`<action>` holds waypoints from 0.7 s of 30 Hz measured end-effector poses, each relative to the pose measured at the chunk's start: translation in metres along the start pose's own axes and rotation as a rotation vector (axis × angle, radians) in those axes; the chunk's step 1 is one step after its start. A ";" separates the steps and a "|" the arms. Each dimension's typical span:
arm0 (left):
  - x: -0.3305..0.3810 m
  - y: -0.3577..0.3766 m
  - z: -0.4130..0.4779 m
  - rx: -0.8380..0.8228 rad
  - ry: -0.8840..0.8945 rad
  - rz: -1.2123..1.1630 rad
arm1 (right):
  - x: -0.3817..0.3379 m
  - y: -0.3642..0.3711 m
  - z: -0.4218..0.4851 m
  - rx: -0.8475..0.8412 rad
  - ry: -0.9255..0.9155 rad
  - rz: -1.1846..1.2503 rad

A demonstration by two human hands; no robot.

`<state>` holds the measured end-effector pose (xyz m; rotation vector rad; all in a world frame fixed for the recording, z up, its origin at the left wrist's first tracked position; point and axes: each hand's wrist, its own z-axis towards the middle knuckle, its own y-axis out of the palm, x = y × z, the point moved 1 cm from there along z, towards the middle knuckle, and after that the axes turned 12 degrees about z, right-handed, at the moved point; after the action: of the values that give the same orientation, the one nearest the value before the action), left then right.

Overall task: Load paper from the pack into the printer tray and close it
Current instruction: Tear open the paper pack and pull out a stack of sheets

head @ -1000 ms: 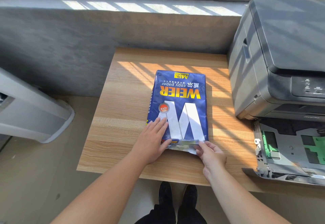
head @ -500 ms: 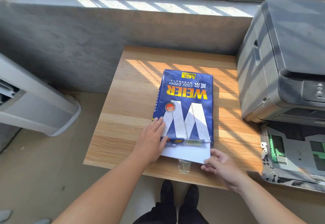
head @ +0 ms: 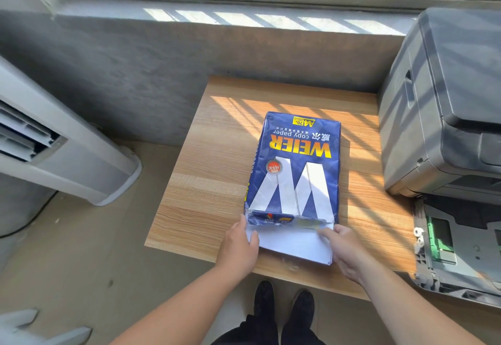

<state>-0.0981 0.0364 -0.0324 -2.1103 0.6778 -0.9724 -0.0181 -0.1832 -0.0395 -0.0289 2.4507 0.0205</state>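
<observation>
A blue "WEIER copy paper" pack [head: 295, 165] lies flat on the wooden table [head: 217, 171], its torn end toward me. A white paper stack [head: 294, 244] sticks out of that end, reaching the table's front edge. My left hand [head: 240, 247] grips the stack's left edge, thumb on top. My right hand [head: 345, 250] grips its right edge, a finger on the top sheet. At the right stands the grey printer [head: 444, 106]; its paper tray [head: 461, 247] is pulled out below, with green guides and no paper visible in it.
A white floor-standing appliance [head: 62, 149] leans at the left beside the table. A concrete wall and window sill [head: 244, 19] run behind. A clear scrap of wrapper [head: 290, 264] lies at the table's front edge. My black shoes [head: 282, 301] show below the table's front edge.
The paper stack has slid further out of the pack toward me. My left hand moved from the pack's top down to the stack's left edge; my right hand shifted onto its right edge.
</observation>
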 end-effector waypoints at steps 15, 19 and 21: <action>-0.016 -0.012 0.001 -0.221 -0.045 -0.385 | 0.010 -0.016 -0.011 -0.006 0.065 -0.176; -0.028 -0.010 -0.006 -0.250 -0.049 -0.377 | 0.021 -0.013 -0.029 0.030 0.035 -0.233; -0.023 -0.016 -0.019 -0.225 -0.038 -0.392 | 0.026 -0.018 -0.042 0.040 0.045 -0.217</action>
<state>-0.1242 0.0546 -0.0211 -2.5145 0.3723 -1.1003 -0.0646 -0.2023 -0.0242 -0.2801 2.4791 -0.1255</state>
